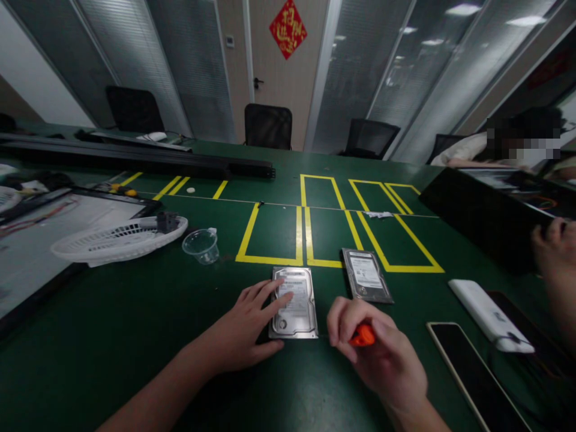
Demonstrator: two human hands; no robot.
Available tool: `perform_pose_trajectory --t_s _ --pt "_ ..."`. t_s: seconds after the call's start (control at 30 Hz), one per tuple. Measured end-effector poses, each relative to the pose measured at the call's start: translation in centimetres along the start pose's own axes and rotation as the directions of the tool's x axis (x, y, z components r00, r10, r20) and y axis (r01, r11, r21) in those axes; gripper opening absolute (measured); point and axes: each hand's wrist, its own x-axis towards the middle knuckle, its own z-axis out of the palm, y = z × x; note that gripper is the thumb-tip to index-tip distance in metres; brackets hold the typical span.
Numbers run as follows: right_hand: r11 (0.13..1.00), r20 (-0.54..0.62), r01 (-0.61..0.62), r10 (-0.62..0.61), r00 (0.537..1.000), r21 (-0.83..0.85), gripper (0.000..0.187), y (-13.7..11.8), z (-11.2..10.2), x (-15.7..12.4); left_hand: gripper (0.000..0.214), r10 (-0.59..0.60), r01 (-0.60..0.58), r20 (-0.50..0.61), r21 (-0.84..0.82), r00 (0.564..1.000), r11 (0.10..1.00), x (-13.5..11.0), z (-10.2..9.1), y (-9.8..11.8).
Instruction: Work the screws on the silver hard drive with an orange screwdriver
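A silver hard drive (294, 309) with a white label lies flat on the green table in front of me. My left hand (254, 315) rests on its left side, fingers spread over the label and the thumb by the lower left corner. Closed around the orange handle of a screwdriver (363, 336) is my right hand (382, 345), just right of the drive. The thin shaft points left at the drive's lower right corner; whether its tip touches cannot be made out. A second hard drive (366, 276) lies beyond my right hand.
Yellow tape rectangles (270, 260) mark the table. A clear plastic cup (201, 246) and a white oval racket-like frame (121, 237) are at left. At right lie a phone (468, 372), a white power bank-like block (490, 315), a black case (477, 210) and another person's hand (558, 252).
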Motion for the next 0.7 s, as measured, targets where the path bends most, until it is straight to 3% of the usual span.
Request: perform_pose_trajectory --t_s 0.1,0.2,0.37,0.7 --pt "0.991 0.034 0.029 -0.025 0.999 -0.13 0.048 0.0 -0.3 0.1 0.101 0.009 -0.009 -0.018 -0.005 1.0 1.0 0.0 0.1 -0.1" --pt "0.986 0.042 0.009 -0.002 0.999 -0.169 0.042 0.2 -0.4 0.0 0.101 0.004 -0.004 -0.012 0.001 1.0 1.0 0.0 0.1 -0.1" --pt "0.994 -0.03 0.038 -0.041 0.999 -0.099 0.023 0.9 -0.3 0.0 0.1 0.004 -0.004 -0.009 0.005 1.0 1.0 0.1 0.0 0.1" --pt "1.0 -0.028 -0.009 0.009 1.0 -0.019 0.02 0.5 0.2 -0.1 0.098 0.003 -0.003 -0.01 0.002 1.0 1.0 0.0 -0.1 0.1"
